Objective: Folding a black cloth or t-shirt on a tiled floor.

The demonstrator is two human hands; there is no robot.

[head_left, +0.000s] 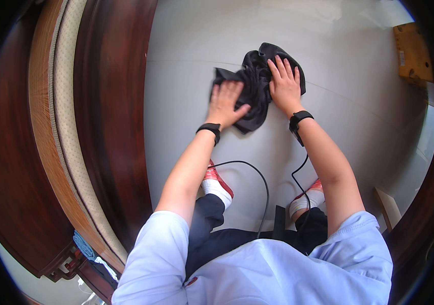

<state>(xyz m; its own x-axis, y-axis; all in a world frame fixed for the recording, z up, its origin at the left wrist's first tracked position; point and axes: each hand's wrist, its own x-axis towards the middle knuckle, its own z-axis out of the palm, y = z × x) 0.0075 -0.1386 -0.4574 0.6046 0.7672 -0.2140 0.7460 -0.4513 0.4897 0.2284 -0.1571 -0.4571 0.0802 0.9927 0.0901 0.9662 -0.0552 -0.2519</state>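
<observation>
A dark cloth [257,82] lies bunched and creased on the grey tiled floor [186,126]. My left hand [227,100], slightly blurred, rests palm down on its nearer left part with the thumb spread. On its far right part my right hand [286,82] is laid flat, fingers apart. Neither hand is closed around the fabric. Each wrist wears a black strap [210,131], and the right one [300,117] has a small device on it.
Dark cables [264,179] loop between my arms and feet. My red shoes [218,179] stand on the floor behind the cloth. Along the left runs a dark wooden bed frame [114,95] with a mattress [64,76]. A yellow-brown box [413,53] is at the far right.
</observation>
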